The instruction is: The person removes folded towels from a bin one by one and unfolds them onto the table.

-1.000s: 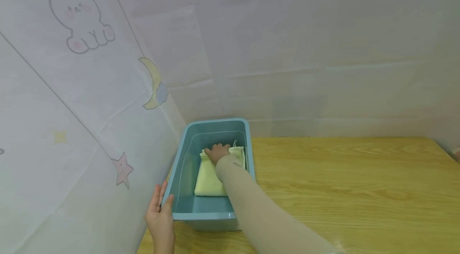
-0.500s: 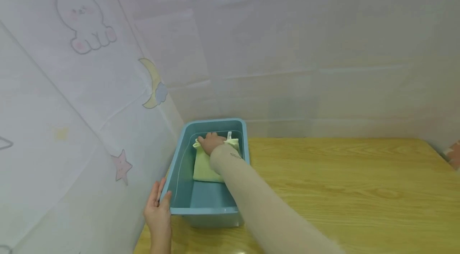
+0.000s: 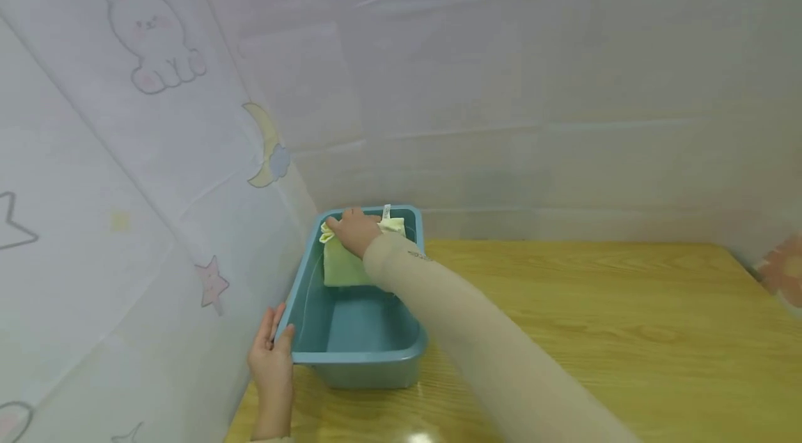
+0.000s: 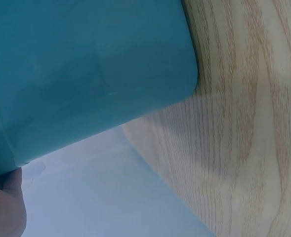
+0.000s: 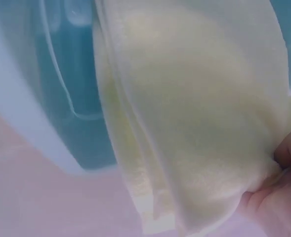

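Observation:
A folded pale yellow towel (image 3: 343, 263) with a small white tag hangs over the far part of a blue plastic basin (image 3: 370, 321). My right hand (image 3: 356, 230) grips its upper edge, and in the right wrist view the fingers pinch the gathered cloth (image 5: 194, 113). My left hand (image 3: 271, 363) holds the basin's near left corner, thumb on the rim and fingers outside. In the left wrist view the basin's outer wall (image 4: 91, 74) fills the upper left, with part of the left hand (image 4: 7, 205) at its rim.
The basin stands on a wood-grain table (image 3: 564, 331), which extends to the right. A white sheet wall (image 3: 125, 276) with a rabbit, moon and star prints rises close on the left. Another pale sheet (image 3: 501, 115) hangs behind the table.
My right hand has lifted the towel up and toward the basin's far end, baring more of the basin's floor. The left hand stays on the rim, and the view has shifted slightly.

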A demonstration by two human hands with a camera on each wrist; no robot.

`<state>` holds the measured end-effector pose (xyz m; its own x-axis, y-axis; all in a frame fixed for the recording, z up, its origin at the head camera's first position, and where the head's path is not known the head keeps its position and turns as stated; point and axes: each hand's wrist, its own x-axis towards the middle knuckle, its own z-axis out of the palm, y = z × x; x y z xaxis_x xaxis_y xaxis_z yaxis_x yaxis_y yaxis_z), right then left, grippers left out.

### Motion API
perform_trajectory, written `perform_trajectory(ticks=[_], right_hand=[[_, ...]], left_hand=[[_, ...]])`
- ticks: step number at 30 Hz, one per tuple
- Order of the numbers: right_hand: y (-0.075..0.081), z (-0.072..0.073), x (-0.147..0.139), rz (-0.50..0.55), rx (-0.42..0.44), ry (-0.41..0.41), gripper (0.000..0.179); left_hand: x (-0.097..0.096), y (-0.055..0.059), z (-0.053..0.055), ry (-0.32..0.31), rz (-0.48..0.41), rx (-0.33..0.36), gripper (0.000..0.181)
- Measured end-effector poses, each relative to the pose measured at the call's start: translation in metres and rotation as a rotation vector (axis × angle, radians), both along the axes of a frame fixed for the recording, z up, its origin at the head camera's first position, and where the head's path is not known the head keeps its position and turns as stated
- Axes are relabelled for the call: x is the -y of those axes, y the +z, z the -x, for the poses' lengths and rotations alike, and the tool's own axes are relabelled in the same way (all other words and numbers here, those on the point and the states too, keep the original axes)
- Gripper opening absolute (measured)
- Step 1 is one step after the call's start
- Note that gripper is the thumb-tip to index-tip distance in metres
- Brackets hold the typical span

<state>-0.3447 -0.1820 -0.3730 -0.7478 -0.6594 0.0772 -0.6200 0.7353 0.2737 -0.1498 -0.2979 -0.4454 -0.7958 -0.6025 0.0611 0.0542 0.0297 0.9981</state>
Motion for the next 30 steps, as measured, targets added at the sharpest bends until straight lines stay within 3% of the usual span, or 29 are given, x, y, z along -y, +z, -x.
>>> perform_trajectory(ticks=[15,24,30], right_hand=[[0.047,-0.025,-0.037,0.058,-0.38,0.204,0.022],[0.072,-0.03,-0.062,0.211,-0.469,0.244,0.018],[0.096,-0.032,-0.083,0.263,-0.561,0.205,0.022]], left_hand=[[0.002,0.004,-0.001,0.006,0.015,0.027,0.059],[0.01,0.004,0.001,0.01,0.017,0.032,0.059],[0.012,0.003,0.005,0.002,0.024,0.035,0.059]])
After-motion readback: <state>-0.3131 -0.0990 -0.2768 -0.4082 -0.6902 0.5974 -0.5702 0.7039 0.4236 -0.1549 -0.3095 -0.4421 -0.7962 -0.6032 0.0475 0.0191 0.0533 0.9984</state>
